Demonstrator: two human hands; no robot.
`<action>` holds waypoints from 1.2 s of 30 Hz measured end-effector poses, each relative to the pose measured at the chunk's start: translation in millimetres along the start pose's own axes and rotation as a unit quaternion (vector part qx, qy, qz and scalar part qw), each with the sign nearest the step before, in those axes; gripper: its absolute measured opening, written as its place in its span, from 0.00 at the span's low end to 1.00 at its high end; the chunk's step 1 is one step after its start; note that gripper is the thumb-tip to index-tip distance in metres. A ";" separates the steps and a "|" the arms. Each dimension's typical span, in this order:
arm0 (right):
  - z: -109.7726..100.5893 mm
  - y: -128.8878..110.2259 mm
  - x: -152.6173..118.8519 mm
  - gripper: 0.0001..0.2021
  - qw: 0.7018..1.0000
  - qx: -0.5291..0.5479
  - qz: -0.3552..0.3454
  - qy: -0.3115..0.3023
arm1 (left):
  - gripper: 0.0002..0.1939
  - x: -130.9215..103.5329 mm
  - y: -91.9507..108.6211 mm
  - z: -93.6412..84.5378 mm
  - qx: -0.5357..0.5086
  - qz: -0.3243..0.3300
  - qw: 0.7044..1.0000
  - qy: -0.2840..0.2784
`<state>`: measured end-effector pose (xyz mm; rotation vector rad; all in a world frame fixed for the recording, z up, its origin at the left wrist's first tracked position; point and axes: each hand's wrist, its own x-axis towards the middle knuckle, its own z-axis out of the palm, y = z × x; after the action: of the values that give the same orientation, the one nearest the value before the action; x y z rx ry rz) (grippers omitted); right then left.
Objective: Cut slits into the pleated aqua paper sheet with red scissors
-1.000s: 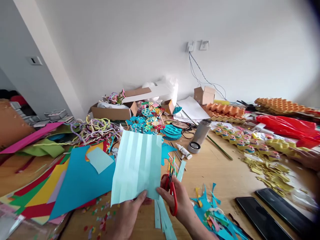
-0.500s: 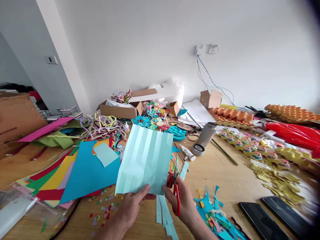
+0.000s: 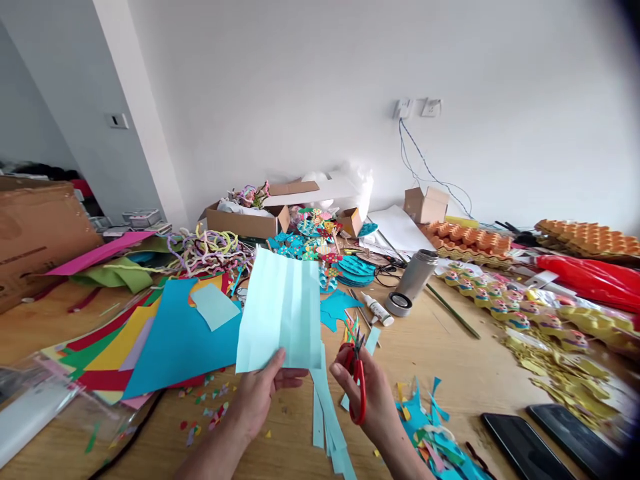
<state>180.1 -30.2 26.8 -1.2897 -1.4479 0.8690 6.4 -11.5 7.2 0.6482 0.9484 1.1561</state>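
1. Near the front edge of the worktop point(image 3: 475, 360), the left hand point(image 3: 260, 400) pinches the bottom edge of a pale blue pleated sheet point(image 3: 280, 310), held upright with its folds running near to far.
2. Just right of it, the right hand point(image 3: 373, 400) is closed through red scissors point(image 3: 358, 373), blades pointing away, beside the sheet's right edge.
3. Cut pale strips point(image 3: 327, 417) hang between the hands.
4. No writing is legible.

Bright, even daylight; soft shadows; edges warped, right corners vignetted dark, lower right blurred.
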 end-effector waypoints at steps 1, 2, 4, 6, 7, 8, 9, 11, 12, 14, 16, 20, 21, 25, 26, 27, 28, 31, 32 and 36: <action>0.4 0.7 -0.5 0.15 1.000 0.003 0.001 -0.015 | 0.18 0.6 1.1 -0.5 -0.009 0.019 1.000 0.013; 1.3 1.6 -1.4 0.16 0.999 0.006 0.005 -0.035 | 0.18 0.9 2.4 -0.7 -0.017 0.037 0.999 0.023; 4.7 3.3 -4.4 0.19 0.995 0.024 0.041 -0.083 | 0.18 0.5 4.6 -0.2 -0.031 0.065 0.997 0.032; 9.9 4.3 -8.3 0.22 0.988 0.025 0.085 -0.130 | 0.18 -0.9 5.9 1.4 -0.037 0.079 0.996 0.030; 12.8 4.4 -10.3 0.22 0.983 0.023 0.100 -0.150 | 0.18 -1.7 6.2 2.3 -0.039 0.082 0.995 0.027; 15.5 4.0 -12.3 0.22 0.979 0.020 0.111 -0.167 | 0.18 -2.5 6.2 3.2 -0.040 0.085 0.995 0.027; 17.9 3.3 -14.1 0.22 0.976 0.016 0.118 -0.183 | 0.18 -3.2 5.8 4.1 -0.042 0.088 0.995 0.030; 21.4 0.7 -17.4 0.23 0.969 0.003 0.133 -0.207 | 0.18 -4.0 4.4 5.2 -0.043 0.089 0.994 0.037; 22.6 -0.9 -18.8 0.24 0.967 -0.007 0.136 -0.216 | 0.18 -4.2 3.4 5.5 -0.042 0.089 0.994 0.039; 24.3 -3.7 -21.1 0.24 0.965 -0.029 0.134 -0.226 | 0.17 -4.9 1.2 6.0 -0.036 0.084 0.995 0.037; 25.8 -4.6 -22.5 0.23 0.967 -0.046 0.125 -0.218 | 0.15 -6.3 -0.8 6.7 -0.028 0.068 0.997 0.032; 28.4 1.8 -21.7 0.22 0.971 -0.028 0.119 -0.205 | 0.14 -11.0 -3.1 9.6 -0.036 0.040 0.999 0.009; 28.7 3.9 -21.0 0.22 0.972 -0.021 0.122 -0.198 | 0.14 -12.0 -3.5 10.2 -0.040 0.037 0.998 0.004; 27.8 7.3 -19.3 0.22 0.975 0.002 0.129 -0.181 | 0.15 -13.0 -5.3 10.3 -0.041 0.025 0.999 0.003; 27.4 6.7 -19.2 0.23 0.975 0.009 0.131 -0.180 | 0.15 -12.7 -5.7 9.7 -0.039 0.021 0.999 0.001; 27.1 5.9 -19.3 0.23 0.974 0.017 0.134 -0.181 | 0.15 -12.2 -6.1 8.9 -0.036 0.019 0.999 -0.002; 27.0 5.0 -19.4 0.23 0.974 0.024 0.138 -0.181 | 0.14 -11.7 -6.5 8.0 -0.032 0.018 0.999 -0.005; 27.4 3.8 -20.1 0.24 0.970 0.036 0.154 -0.183 | 0.13 -11.1 -7.0 5.6 -0.004 0.027 1.000 -0.011; 27.7 3.8 -20.2 0.24 0.970 0.037 0.158 -0.184 | 0.13 -11.3 -7.0 5.0 0.009 0.025 1.000 -0.010; 28.8 3.5 -20.7 0.23 0.969 0.041 0.157 -0.188 | 0.13 -12.6 -7.9 3.8 0.028 0.018 0.999 0.014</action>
<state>152.7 -47.2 11.6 -1.3628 -1.4951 1.4316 12.1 -25.7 6.0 0.6976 0.9991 1.1776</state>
